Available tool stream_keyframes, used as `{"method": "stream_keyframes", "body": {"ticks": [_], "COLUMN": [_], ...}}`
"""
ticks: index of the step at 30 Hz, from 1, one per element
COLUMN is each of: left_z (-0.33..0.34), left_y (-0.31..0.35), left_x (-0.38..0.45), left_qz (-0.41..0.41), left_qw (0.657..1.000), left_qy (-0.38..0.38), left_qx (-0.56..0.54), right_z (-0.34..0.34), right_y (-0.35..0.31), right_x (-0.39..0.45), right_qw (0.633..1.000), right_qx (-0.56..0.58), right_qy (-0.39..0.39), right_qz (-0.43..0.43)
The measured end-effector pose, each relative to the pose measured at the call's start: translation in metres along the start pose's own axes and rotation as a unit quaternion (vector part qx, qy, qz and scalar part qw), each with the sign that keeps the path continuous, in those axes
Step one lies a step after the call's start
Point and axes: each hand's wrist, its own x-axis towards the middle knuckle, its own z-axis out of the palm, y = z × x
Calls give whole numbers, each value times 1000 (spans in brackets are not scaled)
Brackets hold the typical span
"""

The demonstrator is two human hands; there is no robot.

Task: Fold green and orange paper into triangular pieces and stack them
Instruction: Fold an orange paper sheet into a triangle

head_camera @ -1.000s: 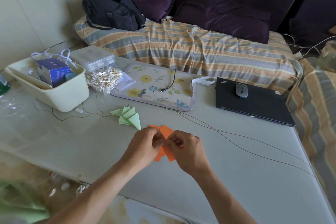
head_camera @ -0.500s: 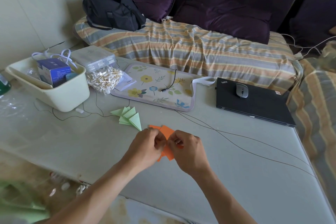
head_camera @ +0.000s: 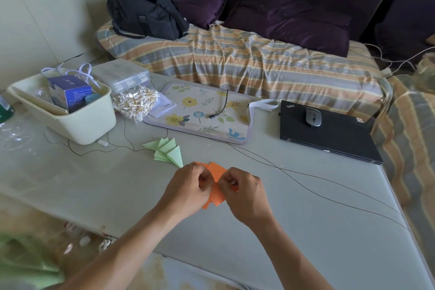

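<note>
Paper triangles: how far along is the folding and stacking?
Done: several pale green folded paper triangles lie fanned on the grey table. In hand: the left hand and right hand both pinch the orange paper piece, mid-fold. Left: finishing the orange pieces and stacking; no tidy stack shows yet.

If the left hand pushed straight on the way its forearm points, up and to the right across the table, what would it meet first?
The orange paper that the left hand already pinches, then almost at once the right hand gripping the same piece. Depth is hard to judge from this view.
</note>
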Motion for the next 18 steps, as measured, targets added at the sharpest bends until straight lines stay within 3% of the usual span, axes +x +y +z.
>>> {"method": "stream_keyframes", "body": {"ticks": [18], "left_z": [1], "left_y": [2], "left_x": [-2], "left_qz": [-3], "left_qw": [1000], "left_qy": [-1], "left_qx": [19], "right_z": [2], "right_y": [1], "right_x": [-1], "right_qw": [1000], "right_qx": [7], "right_qy": [-20], "right_qz": [-17]}}
